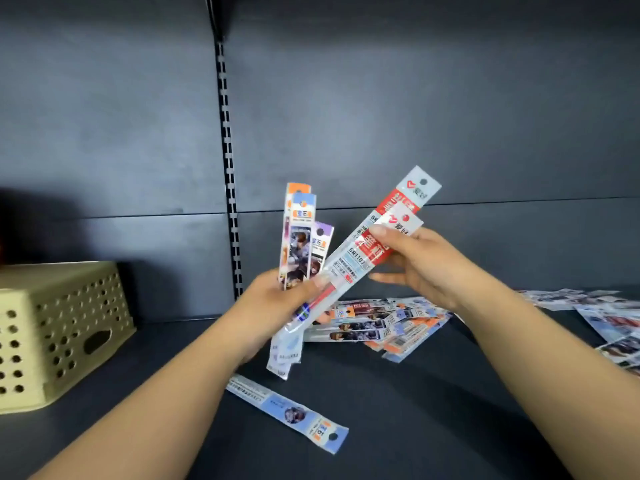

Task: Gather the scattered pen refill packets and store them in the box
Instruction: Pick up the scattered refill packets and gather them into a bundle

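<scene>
Left hand: left hand [277, 299] raised over the shelf, fingers curled round a fan of packets, thumb pressed across the front
Right hand: right hand [412, 261] pinches the red packets near their top, thumb on front, other fingers behind and loosely spread
Held packets: picture packets [298, 237] stand nearly upright in the left hand, thin glossy plastic sleeves, orange, blue and purple tops with punched hang holes
Red packets: red packets [384, 237], two long clear sleeves with red and white labels, tilted up to the right, lower ends inside the left hand's grip, so both hands hold them
Loose pile: pile of packets [374, 323] lying flat and overlapping on the shelf, behind and below the hands, partly hidden by them
Single packet: single packet [287, 410] flat on the shelf nearest the camera, blue strip, hole at its right end
Far right: more packets [606, 317] spread flat at the right edge
Box: box [59, 330] at left on the shelf, beige plastic, round perforations, slot handle, well apart from the hands
Shelf: shelf [415, 410] dark, matt, smooth; slotted metal upright [228, 168] on the back panel
</scene>
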Demonstrator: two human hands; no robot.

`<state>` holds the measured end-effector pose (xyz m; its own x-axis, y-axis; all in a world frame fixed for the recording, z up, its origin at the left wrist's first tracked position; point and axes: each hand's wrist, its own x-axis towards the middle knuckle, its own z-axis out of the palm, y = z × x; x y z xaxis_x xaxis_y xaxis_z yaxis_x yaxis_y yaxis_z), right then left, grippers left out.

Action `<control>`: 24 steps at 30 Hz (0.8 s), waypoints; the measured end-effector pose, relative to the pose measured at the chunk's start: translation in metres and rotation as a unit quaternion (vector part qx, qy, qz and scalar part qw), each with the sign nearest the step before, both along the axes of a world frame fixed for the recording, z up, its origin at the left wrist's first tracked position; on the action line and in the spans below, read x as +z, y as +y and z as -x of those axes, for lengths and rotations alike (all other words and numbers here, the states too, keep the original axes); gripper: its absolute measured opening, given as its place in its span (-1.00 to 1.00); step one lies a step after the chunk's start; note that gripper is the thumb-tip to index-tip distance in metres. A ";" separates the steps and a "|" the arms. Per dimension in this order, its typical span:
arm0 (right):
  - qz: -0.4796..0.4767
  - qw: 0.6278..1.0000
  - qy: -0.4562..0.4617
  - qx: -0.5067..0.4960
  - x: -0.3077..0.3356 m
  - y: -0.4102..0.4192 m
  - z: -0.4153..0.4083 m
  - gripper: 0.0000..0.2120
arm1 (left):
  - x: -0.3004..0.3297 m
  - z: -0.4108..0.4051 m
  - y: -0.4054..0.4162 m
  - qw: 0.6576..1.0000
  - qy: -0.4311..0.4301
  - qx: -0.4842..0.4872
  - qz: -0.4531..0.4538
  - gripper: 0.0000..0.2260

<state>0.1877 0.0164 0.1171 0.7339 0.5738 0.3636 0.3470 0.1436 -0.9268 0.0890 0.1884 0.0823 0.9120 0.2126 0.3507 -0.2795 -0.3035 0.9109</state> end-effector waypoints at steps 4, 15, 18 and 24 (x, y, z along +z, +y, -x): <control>-0.069 0.997 -0.021 0.011 -0.003 0.015 0.011 -0.96 | -0.005 0.000 -0.006 0.996 0.063 -0.058 -0.025 -0.71; 0.042 0.989 -0.137 0.027 -0.014 0.017 0.012 -0.93 | -0.010 -0.015 -0.011 0.986 0.020 -0.131 0.105 -0.69; 0.067 0.985 -0.155 0.035 -0.016 0.021 0.016 -0.91 | -0.014 -0.012 -0.012 0.985 0.010 -0.157 0.064 -0.73; 0.066 0.986 -0.141 0.060 -0.017 0.024 0.019 -0.71 | -0.020 -0.016 -0.017 0.983 0.024 -0.167 0.071 -0.71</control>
